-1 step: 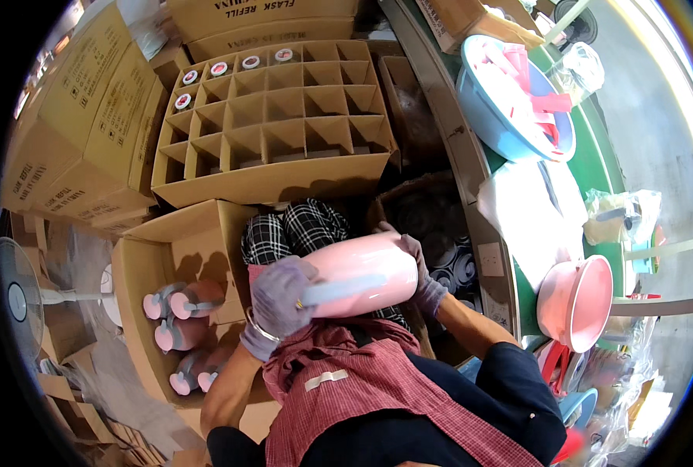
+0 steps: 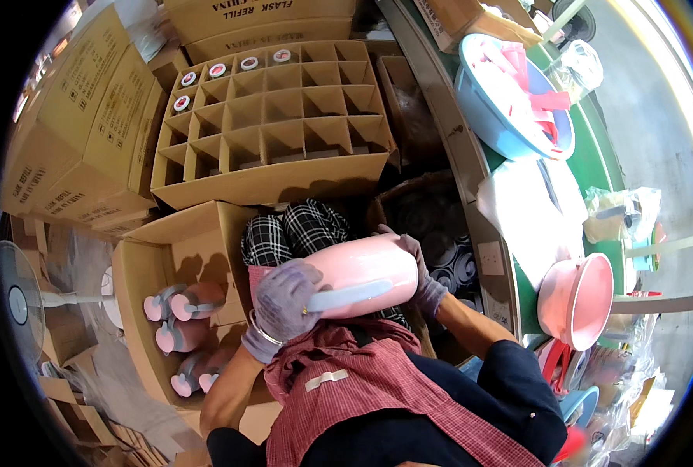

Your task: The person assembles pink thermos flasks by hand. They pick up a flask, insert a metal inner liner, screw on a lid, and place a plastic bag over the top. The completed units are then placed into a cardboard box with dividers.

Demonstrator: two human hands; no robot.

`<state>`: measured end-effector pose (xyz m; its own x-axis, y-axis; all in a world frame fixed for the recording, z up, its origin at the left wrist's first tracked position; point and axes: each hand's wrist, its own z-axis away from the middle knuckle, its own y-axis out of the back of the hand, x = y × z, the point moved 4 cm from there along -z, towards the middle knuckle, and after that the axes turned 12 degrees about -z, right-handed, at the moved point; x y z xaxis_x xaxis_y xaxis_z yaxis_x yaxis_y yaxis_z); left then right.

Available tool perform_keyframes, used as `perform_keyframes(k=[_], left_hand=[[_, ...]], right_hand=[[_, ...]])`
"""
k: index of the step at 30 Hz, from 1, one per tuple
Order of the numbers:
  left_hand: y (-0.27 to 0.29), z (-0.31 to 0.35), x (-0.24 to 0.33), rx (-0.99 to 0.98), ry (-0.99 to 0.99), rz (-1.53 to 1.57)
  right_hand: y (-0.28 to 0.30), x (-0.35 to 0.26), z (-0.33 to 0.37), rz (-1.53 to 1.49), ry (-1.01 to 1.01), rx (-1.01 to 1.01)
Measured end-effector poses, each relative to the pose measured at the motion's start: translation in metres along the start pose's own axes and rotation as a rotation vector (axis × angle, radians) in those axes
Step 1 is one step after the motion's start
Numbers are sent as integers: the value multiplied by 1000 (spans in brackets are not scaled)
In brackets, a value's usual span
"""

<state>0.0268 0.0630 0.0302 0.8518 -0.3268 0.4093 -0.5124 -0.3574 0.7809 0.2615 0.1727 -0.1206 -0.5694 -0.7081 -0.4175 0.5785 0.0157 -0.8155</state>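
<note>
A pink vacuum flask with a pale grey handle lies sideways across my lap, held between both hands. My left hand, in a grey glove, is closed round the flask's left end, by the handle's end. My right hand, gloved too, grips its right end, with fingers over the top and side. The flask's left end is hidden behind the left glove. To the left, an open carton holds several pink flasks with grey parts.
Ahead stands a divided carton with several round-capped items in its far cells. A box of dark round parts sits beside my right hand. Along the right, a green bench carries a blue basin and a pink basin.
The flask has turned slightly in my hands, its handle now a little lower and no longer blurred. My left hand has shifted slightly with it; my right hand stays in place.
</note>
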Motion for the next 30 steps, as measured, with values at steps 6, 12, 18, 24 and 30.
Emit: perform_keyframes(k=[6,12,18,24,30], left_hand=[[-22,38,-43,-47,646,460],[-81,74,-56,-44,904,1004],[-35,46,-58,108,942,714],[-10,51,-74,169,586,70],[-59,91,-96,61,962,907]], right_hand=[[-54,-51,35,828,179,-242],[-196,-76,71,1432,427,-992],[-117,-50,46,954,279,-482],[-103,-32,40,663,248,-315],[-130,-54,62,717,158,-170]])
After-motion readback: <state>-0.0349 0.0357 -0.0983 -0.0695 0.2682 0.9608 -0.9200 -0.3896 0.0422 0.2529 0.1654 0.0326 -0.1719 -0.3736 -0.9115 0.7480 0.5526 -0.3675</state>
